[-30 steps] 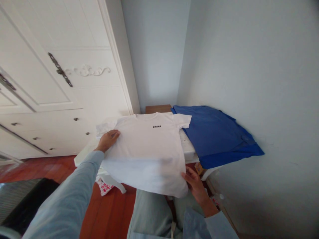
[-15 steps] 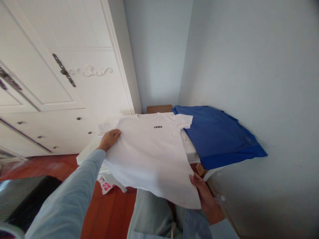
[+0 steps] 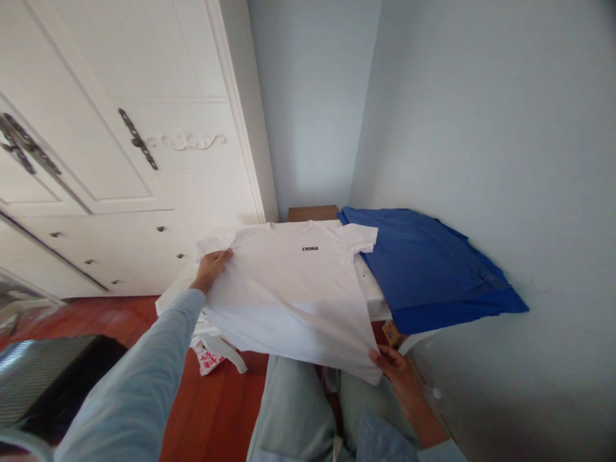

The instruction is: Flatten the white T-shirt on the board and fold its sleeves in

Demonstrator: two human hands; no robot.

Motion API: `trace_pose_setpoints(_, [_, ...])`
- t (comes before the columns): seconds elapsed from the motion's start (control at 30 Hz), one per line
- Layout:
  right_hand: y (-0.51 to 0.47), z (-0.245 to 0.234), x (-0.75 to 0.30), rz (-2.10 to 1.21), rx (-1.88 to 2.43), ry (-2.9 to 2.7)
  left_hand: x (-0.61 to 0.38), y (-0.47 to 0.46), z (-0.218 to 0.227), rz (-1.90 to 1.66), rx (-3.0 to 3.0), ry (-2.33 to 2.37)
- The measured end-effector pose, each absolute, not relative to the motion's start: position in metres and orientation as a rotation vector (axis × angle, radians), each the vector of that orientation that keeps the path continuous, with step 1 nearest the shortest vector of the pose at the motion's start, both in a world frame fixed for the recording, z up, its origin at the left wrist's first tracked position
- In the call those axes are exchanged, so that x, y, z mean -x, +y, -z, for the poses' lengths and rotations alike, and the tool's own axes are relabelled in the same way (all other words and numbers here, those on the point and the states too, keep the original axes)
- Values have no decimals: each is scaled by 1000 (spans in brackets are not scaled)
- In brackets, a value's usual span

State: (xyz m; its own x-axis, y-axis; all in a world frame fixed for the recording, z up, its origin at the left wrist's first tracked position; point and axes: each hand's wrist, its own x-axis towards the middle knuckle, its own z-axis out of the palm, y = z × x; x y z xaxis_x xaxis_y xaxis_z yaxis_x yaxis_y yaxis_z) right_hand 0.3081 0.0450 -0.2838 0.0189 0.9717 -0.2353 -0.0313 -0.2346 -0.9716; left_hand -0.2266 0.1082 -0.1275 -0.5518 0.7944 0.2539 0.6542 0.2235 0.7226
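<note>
A white short-sleeved T-shirt [image 3: 293, 292] with "CHINA" printed on the chest lies spread over a white table [image 3: 176, 292], its collar at the far side. Its hem hangs past the table's near edge, above my knees. My left hand [image 3: 212, 268] pinches the shirt at its left side, just below the left sleeve. At the lower right corner of the hem, my right hand [image 3: 392, 371] grips the cloth between thumb and fingers. Beside the shirt, a folded blue garment [image 3: 428, 263] lies at the right and partly overhangs the table; the shirt's right sleeve rests against it.
A white wardrobe [image 3: 192, 77] with dark handles stands at the left, and a pale wall [image 3: 481, 128] closes off the right. A brown box [image 3: 312, 213] sits behind the shirt. On the red wooden floor [image 3: 216, 410] are a white bag with red print [image 3: 209, 358] and a dark case [image 3: 62, 378].
My right hand has shifted slightly down with the hem corner, and the hem's lower edge looks drawn up and creased toward it. My left hand keeps its hold. The view has turned slightly left.
</note>
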Motion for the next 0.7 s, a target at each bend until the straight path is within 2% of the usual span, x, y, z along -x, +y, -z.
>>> trace_pose_setpoints(0.17, [42,289,-304,-1504,1326,-1081,229,107,125,-1435,-1238,2291])
trace_pose_setpoints(0.37, [53,268,-289,-1585,1138,-1031,233,109,126,-1569,-1158,2243])
trace_pose_setpoints(0.7, [103,224,-265,-1485,1083,-1023,237,111,130,-1643,-1104,2221])
